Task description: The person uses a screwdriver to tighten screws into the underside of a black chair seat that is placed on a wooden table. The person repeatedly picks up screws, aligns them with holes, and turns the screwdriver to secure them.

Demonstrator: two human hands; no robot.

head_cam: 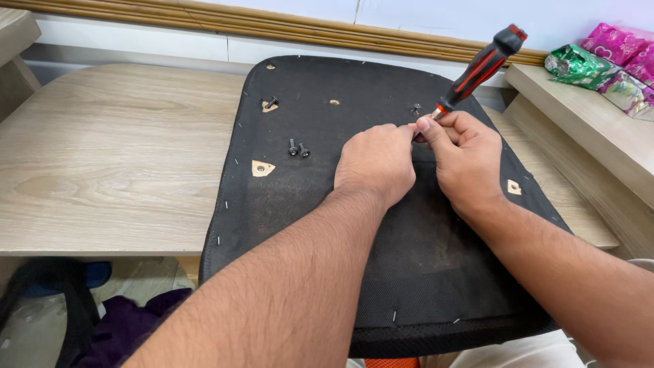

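A red-and-black screwdriver point(480, 68) is gripped tilted in the right hand point(466, 160), its hidden tip steadied by the left hand's point(375, 163) pinched fingers on the black seat base point(327, 225) lying underside-up on the wooden table point(116, 157), two loose screws point(298, 148) nearby.

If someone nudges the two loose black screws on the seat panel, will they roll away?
The two loose screws would probably roll in a short curve, since their heads look wider than their shanks. The black fabric panel looks rough and lies flat, so they likely stop soon.
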